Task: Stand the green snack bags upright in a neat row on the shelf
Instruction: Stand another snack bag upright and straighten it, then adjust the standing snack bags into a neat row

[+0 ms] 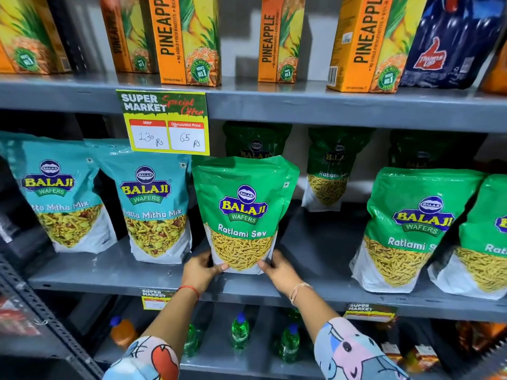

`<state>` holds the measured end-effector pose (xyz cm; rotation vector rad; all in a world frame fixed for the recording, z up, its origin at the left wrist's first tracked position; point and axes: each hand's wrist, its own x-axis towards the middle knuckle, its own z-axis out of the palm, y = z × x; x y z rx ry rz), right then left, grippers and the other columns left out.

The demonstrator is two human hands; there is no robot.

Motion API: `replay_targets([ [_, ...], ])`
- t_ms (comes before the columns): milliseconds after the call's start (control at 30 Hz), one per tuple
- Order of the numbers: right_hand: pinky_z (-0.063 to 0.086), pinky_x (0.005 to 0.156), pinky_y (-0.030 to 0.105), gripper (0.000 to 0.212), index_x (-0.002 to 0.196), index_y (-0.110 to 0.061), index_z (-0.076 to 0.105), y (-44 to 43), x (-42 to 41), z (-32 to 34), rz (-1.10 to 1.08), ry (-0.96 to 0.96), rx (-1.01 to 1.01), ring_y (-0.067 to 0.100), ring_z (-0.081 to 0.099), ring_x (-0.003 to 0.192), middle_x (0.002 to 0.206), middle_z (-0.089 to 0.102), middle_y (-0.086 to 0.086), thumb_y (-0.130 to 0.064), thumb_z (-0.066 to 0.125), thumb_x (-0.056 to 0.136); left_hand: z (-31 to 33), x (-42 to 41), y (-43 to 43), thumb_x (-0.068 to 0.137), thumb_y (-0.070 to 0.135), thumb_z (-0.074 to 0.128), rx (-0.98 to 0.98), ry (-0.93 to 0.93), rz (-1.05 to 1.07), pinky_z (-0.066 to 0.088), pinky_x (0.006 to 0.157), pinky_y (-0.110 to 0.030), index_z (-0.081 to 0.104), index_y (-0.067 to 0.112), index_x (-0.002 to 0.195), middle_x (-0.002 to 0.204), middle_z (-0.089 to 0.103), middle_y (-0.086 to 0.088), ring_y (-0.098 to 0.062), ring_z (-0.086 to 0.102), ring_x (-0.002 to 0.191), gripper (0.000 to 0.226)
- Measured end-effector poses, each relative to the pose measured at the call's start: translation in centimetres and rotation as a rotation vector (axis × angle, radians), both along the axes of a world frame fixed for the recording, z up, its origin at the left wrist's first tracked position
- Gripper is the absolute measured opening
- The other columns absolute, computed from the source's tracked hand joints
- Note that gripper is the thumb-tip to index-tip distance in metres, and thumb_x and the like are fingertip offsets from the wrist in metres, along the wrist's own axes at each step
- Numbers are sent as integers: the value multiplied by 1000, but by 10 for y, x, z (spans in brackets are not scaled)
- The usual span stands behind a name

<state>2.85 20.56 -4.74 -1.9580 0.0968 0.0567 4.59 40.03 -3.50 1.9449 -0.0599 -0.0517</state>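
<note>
The green snack bag [241,212] is grasped at its two bottom corners. The left grip [201,271] is curled round the lower left corner and the right grip [277,270] round the lower right, with thumbs laid on the front face. The bag is held between the two grips and rises straight above them, its long axis vertical and its base at the front of the grey shelf [109,270]. Neither hand is nearer, since both are in contact. A teal bag [153,207] is found just beside it on the left, while the next front green bag [411,229] is set well apart to the right, so a shift rightward is judged likely for an even row. "BALAJI WAFERS" and "Ratlami Sev" can be read on the green packs, and "Mitha Mix" on the teal one. On the price tag [166,123] "SUPER MARKET Special Offer", "MRP 130 Rs" and "Discounted Price 65 Rs" are written. "PINEAPPLE" is printed on the cartons [189,39] above.
</note>
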Motion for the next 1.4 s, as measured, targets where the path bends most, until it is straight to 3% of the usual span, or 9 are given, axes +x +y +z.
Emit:
replay_targets([
  [200, 23, 105, 13, 49, 136, -18, 35, -21, -56, -12, -54, -243, -126, -1, 32, 125, 134, 32, -18, -15, 52, 90, 1, -41, -10, 73, 24, 74, 36, -77, 304, 47, 83, -33, 65, 5, 107, 100, 68, -5, -17, 61, 97, 40],
  [367, 42, 81, 0, 35, 82, -39, 63, -104, -118, -30, -317, -375, 23, -19, 56, 93, 89, 66, -39, -5, 56, 87, 14, -88, -62, 72, 37, 72, 207, -311, 329, 46, 62, -30, 62, 28, 60, 67, 71, -8, -20, 65, 67, 18],
  [500, 45, 66, 9, 10, 75, -40, 64, -176, -141, -14, -617, -437, 184, -6, 59, 68, 68, 70, -12, -48, 57, 77, 16, -83, -153, 67, 29, 77, -68, -220, 112, 47, 71, -18, 64, 22, 79, 73, 68, -2, 8, 61, 64, 20],
  [567, 44, 64, 5, 16, 85, -33, 58, -213, -146, -8, -674, -477, 193, -7, 56, 70, 83, 64, 3, -44, 63, 75, 16, -75, -196, 65, 21, 80, -162, -136, -19, 45, 88, -26, 59, 16, 107, 101, 66, -8, 2, 62, 86, 48],
  [667, 44, 84, 19, 52, 124, -19, 45, -260, -137, -3, -565, -367, 155, -2, 52, 97, 123, 46, 7, -8, 68, 78, 15, -63, -241, 34, 56, 83, -181, -9, -250, 31, 102, -25, 30, 12, 139, 132, 40, 3, -13, 38, 126, 125],
  [733, 36, 100, 31, 70, 139, -14, 29, -278, -127, 1, -405, -243, 175, 17, 44, 122, 137, 37, 5, -4, 65, 79, 13, -57, -262, 27, 64, 79, -118, 20, -337, 26, 110, -28, 20, 14, 143, 142, 31, 7, -10, 30, 133, 140],
  [867, 23, 115, 38, 77, 142, -11, 16, -291, -107, 8, -204, -181, 281, 17, 26, 134, 145, 26, 2, 5, 60, 80, 12, -49, -286, 32, 40, 86, -113, 100, -362, 34, 111, -39, 31, 14, 138, 139, 47, -3, -19, 43, 128, 122],
  [1100, 28, 113, 41, 54, 130, -5, 34, -295, -80, 13, -138, -100, 282, 24, 40, 129, 138, 43, 13, 1, 60, 82, 17, -45, -293, 58, 3, 81, -210, 151, -282, 43, 101, -38, 47, 16, 113, 116, 60, -7, -28, 55, 116, 66],
  [1400, 37, 106, 41, 49, 127, -9, 38, -226, -47, 1, -116, -153, 331, 21, 48, 115, 119, 53, 7, 5, 57, 83, 18, -20, -224, 33, 24, 81, -235, 187, -244, 44, 95, -38, 50, 18, 105, 110, 60, -9, -29, 55, 108, 79],
])
